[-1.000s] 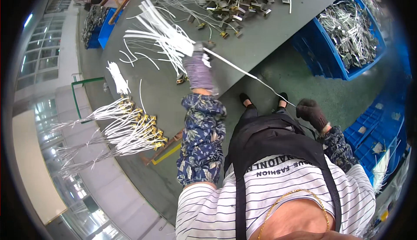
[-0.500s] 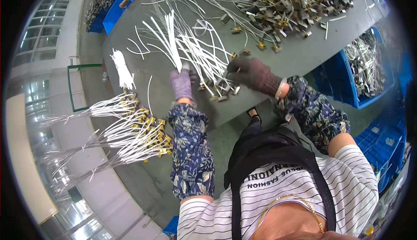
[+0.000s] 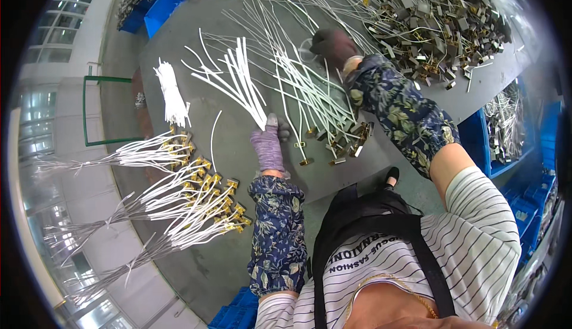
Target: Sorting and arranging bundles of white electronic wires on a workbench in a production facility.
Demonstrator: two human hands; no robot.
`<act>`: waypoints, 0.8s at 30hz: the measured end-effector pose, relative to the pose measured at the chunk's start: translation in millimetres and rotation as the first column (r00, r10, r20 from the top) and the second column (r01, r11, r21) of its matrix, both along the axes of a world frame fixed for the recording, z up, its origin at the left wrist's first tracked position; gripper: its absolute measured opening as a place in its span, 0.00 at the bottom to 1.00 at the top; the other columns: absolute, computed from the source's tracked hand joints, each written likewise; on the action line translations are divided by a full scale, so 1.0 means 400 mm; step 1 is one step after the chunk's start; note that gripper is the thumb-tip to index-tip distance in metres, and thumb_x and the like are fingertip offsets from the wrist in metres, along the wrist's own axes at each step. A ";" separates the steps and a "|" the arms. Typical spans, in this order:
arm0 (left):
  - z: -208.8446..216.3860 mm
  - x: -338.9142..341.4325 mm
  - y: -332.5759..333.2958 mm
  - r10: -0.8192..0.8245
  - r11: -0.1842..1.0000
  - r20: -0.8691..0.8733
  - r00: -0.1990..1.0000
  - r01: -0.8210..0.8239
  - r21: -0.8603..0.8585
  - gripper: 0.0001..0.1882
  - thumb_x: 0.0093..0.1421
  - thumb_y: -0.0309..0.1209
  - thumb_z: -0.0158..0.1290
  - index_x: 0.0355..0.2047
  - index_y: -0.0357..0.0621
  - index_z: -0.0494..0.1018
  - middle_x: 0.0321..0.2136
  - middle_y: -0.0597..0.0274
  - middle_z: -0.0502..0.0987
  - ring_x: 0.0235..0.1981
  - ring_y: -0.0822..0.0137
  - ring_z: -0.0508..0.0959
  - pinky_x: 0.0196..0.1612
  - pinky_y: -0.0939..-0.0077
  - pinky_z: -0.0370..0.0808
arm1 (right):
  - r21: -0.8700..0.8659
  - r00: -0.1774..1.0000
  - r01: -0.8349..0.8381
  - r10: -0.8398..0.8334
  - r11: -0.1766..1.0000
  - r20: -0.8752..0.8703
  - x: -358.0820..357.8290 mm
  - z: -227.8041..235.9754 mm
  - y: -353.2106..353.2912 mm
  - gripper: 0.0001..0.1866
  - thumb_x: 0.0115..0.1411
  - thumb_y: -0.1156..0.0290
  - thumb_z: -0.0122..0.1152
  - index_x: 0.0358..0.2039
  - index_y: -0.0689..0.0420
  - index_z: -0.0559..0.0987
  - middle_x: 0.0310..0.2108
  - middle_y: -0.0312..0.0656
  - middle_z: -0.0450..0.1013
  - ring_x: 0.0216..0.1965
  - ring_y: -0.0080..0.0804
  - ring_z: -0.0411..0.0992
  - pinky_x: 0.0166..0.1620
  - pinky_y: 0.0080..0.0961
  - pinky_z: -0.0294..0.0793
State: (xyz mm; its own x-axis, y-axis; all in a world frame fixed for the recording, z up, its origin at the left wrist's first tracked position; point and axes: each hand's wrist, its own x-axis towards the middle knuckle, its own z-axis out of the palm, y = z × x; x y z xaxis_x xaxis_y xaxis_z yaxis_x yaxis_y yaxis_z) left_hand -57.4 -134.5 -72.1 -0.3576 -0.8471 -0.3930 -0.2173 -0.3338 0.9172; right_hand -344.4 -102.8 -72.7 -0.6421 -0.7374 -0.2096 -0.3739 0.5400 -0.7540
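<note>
My left hand (image 3: 271,141), in a purple knit glove, is closed on the lower ends of a fanned bunch of white sleeves (image 3: 239,79). Farther off and to the right, my right hand (image 3: 335,46) in a dark maroon glove reaches over thin grey wires (image 3: 357,7). Motion blurs its fingers, so whether it grips anything is unclear. Between my hands lie wires in white sleeves (image 3: 310,88), with small metal-and-yellow block parts (image 3: 345,141) at their near ends.
At the far right is a large heap of block parts (image 3: 441,31) with wires. Sleeved wire bundles (image 3: 179,201) and a white sleeve bundle (image 3: 171,94) lie left on the grey table (image 3: 322,177). Blue bins (image 3: 479,141) stand right; another blue bin (image 3: 162,8) is far left.
My right hand has moved away from the block ends, farther across the table over the wires. The sleeves in my left hand now fan out more. The whole view has shifted slightly.
</note>
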 end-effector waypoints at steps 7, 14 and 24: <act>0.166 -0.130 0.016 -0.021 0.975 0.022 1.000 0.025 -0.220 0.18 0.59 0.43 0.56 0.37 0.40 0.77 0.19 0.67 0.75 0.20 0.76 0.71 0.25 0.80 0.66 | -0.505 0.896 -0.008 0.231 0.863 0.380 0.013 0.098 0.095 0.11 0.53 0.68 0.65 0.30 0.63 0.79 0.21 0.33 0.70 0.17 0.17 0.64 0.20 0.17 0.61; 0.249 -0.173 0.083 -0.339 0.848 0.160 0.927 0.375 -0.374 0.19 0.58 0.40 0.55 0.43 0.39 0.75 0.25 0.65 0.75 0.25 0.70 0.73 0.29 0.72 0.70 | -0.467 0.801 -0.501 0.186 0.729 -0.568 0.081 0.193 0.219 0.06 0.45 0.80 0.59 0.27 0.59 0.74 0.17 0.35 0.68 0.17 0.29 0.65 0.20 0.28 0.65; 0.201 -0.126 0.168 -0.222 0.880 -0.609 0.761 0.426 0.212 0.17 0.57 0.40 0.59 0.29 0.39 0.69 0.17 0.68 0.65 0.16 0.76 0.63 0.18 0.83 0.58 | -0.422 0.772 0.579 -0.302 0.698 0.559 0.009 0.227 0.453 0.22 0.57 0.63 0.63 0.47 0.63 0.71 0.31 0.42 0.73 0.20 0.20 0.66 0.21 0.18 0.67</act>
State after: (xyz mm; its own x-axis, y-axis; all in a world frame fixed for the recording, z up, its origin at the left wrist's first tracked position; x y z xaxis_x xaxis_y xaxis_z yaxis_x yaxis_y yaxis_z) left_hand -107.6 -67.1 8.5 -0.8250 -0.5007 -0.2621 0.1410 -0.6314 0.7625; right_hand -340.7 78.3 18.1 -0.8676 -0.4564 -0.1976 0.2220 0.0000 -0.9750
